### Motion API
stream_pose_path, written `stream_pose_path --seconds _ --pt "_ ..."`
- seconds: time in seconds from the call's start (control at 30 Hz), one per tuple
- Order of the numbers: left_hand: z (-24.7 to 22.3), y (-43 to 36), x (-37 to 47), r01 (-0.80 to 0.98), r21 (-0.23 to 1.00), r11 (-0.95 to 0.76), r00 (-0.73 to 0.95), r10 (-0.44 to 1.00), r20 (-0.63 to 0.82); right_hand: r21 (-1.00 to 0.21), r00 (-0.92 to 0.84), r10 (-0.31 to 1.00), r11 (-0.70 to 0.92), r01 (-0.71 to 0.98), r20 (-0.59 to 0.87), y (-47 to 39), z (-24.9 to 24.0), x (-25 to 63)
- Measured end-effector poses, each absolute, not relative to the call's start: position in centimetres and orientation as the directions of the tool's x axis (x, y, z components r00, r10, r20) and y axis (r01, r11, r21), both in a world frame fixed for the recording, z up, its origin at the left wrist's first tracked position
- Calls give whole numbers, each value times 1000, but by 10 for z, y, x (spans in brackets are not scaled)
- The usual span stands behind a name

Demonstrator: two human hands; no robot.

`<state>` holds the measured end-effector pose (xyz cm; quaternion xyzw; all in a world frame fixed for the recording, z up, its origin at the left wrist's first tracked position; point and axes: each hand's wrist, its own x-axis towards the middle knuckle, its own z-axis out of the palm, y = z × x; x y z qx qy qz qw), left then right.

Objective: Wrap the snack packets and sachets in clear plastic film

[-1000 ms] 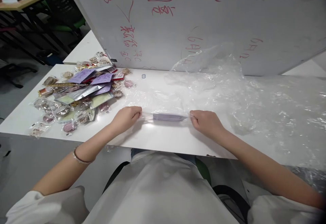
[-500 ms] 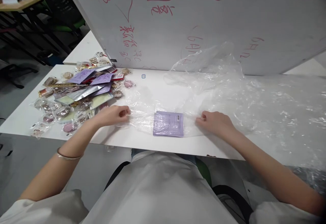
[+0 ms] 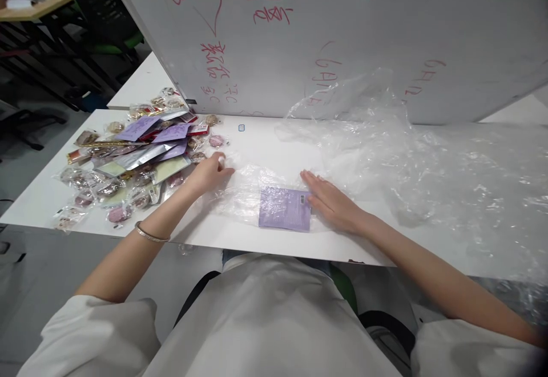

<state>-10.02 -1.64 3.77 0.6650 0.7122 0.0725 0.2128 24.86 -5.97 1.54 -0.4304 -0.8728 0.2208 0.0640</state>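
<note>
A flat purple packet (image 3: 284,210) with a small barcode lies on the white table under clear plastic film (image 3: 244,194). My right hand (image 3: 334,203) rests flat on the film at the packet's right edge, its fingers stretched out and touching that side. To the left of the packet, my left hand (image 3: 209,176) hovers over the film's left end, close to the heap of packets. Its fingers are bent, with a gap showing between thumb and forefinger, and I see nothing held in them.
A heap of wrapped snacks and sachets (image 3: 137,160) covers the table's left end. Crumpled clear film (image 3: 462,188) spreads over the right side and up against a whiteboard (image 3: 274,45) with red writing. A small blue-edged sticker (image 3: 241,128) is on the table (image 3: 257,143).
My right hand has let go of the film and moved left, flattening beside the packet. My left hand has opened and shifted up and slightly right. The film over the packet looks slacker.
</note>
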Motion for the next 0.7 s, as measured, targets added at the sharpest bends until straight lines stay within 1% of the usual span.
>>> stream_pose_path --seconds 0.03,0.1,0.17,0.23,0.27,0.3,0.33,0.37,0.4,0.43,0.47,0.5,0.53,0.57,0.6,0.63,0.7 --pt "39 -18 -103 928 359 95 -12 974 -226 -414 -594 799 511 753 -95 -59 9 248" --pt "42 -24 -111 958 281 65 -3 977 -214 -338 -540 836 483 808 -96 -59 -2 247" --pt "44 -34 -121 984 168 52 -22 984 -176 -262 -476 876 442 858 -82 -61 -8 246" --pt "48 -44 -130 996 77 44 -35 993 -111 -236 -413 908 386 892 -75 -64 -6 247" --pt "52 -50 -133 998 52 44 -42 999 -32 -244 -398 916 375 894 -51 -67 -3 249" --pt "57 -57 -134 998 51 47 -51 995 83 -258 -406 914 392 883 -3 -70 2 252" --pt "63 -64 -134 996 74 41 -56 974 221 -268 -443 894 443 855 65 -73 8 256" --pt "69 -73 -133 994 111 2 -42 933 357 -266 -512 848 529 806 134 -78 13 261" --pt "75 -82 -130 984 153 -90 11 890 457 -250 -603 776 631 735 186 -82 18 266" --pt "78 -91 -125 955 182 -235 117 861 495 -226 -695 688 726 650 209 -87 20 271" --pt "79 -100 -119 890 202 -409 279 839 468 -205 -772 602 798 567 204 -92 21 276" --pt "76 -107 -113 795 227 -563 459 802 381 -194 -821 540 839 508 184 -95 19 280" --pt "70 -112 -106 710 255 -656 601 754 267 -185 -843 513 855 484 164 -98 16 283" --pt "61 -115 -101 667 273 -693 677 717 165 -176 -841 517 853 491 157 -99 11 285" --pt "51 -116 -97 670 269 -692 695 712 98 -168 -826 540 840 516 161 -98 6 287" --pt "41 -115 -95 703 250 -666 673 736 66 -163 -807 566 824 543 168 -97 1 287" --pt "25 -109 -96 790 200 -580 583 811 47 -161 -761 624 781 603 177 -90 -4 287"
